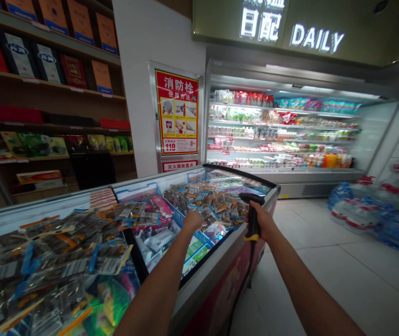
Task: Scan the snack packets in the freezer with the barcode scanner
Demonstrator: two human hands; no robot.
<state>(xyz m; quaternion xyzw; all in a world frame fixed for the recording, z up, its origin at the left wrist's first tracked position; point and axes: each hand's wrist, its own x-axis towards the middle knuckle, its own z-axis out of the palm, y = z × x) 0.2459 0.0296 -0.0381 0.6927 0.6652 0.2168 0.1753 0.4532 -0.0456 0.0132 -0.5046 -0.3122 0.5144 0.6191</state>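
My right hand (263,219) is wrapped round the handle of a black and yellow barcode scanner (253,219). Its head points left over the freezer's edge, and a dark cable hangs from the handle. My left hand (194,220) reaches over the open part of the chest freezer with its fingers closed at the edge of a small clear snack packet (209,215); the fingertips are mostly hidden. Beyond it lies a heap of similar packets (225,201) with blue and orange strips. More snack packets (77,252) are spread on the freezer's left side.
Inside the chest freezer (216,270), blue baskets (176,213) hold bagged goods. Boxed goods fill the shelves (56,86) at left. A lit refrigerated display (283,177) stands at the back. Bottled water packs (356,210) sit on the tiled floor (311,261) at right.
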